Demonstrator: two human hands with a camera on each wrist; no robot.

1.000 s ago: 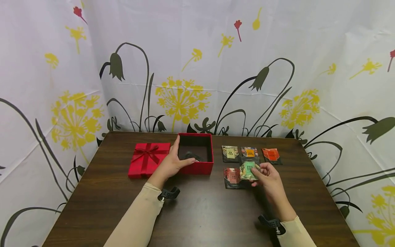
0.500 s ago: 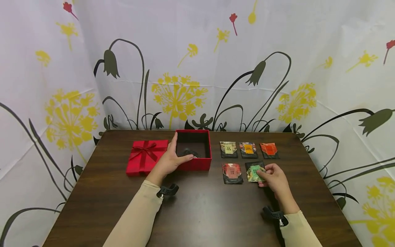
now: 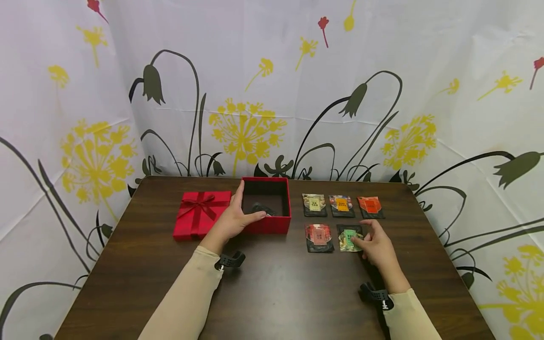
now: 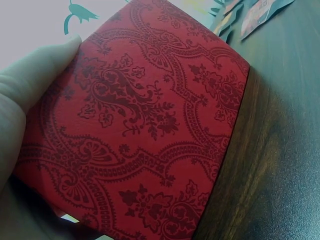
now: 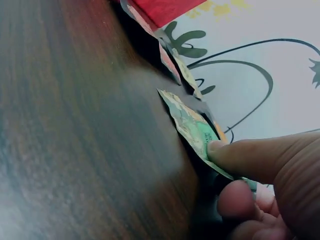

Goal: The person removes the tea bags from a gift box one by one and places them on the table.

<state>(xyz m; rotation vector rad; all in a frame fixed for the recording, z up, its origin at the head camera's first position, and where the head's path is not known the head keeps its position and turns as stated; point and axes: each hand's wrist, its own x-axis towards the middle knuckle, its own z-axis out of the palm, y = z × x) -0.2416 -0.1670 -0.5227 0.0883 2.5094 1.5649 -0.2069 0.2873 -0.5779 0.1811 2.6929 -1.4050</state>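
Note:
A red patterned box (image 3: 267,225) stands at the back middle, its top uncovered, with a small dark item (image 3: 261,208) inside. My left hand (image 3: 231,224) rests against its front left corner, fingers straight along the left side and thumb reaching along the front rim. The left wrist view shows the thumb (image 4: 50,62) at the edge of the box wall. On the right, a green-labelled packet (image 3: 349,237) lies on the table. My right hand (image 3: 376,243) touches it with the thumb (image 5: 240,157), while the index finger stands away from the packet.
A red lid (image 3: 200,215) with a ribbon bow lies left of the box. Near the green packet are a pink-labelled packet (image 3: 319,237), a yellow one (image 3: 314,205), an orange one (image 3: 342,206) and a red-orange one (image 3: 370,207). A floral curtain (image 3: 272,85) hangs behind the table (image 3: 280,288).
My right hand has moved the green packet right and down onto the table beside the pink one, and its index finger has now lifted away. My left hand stays at the box.

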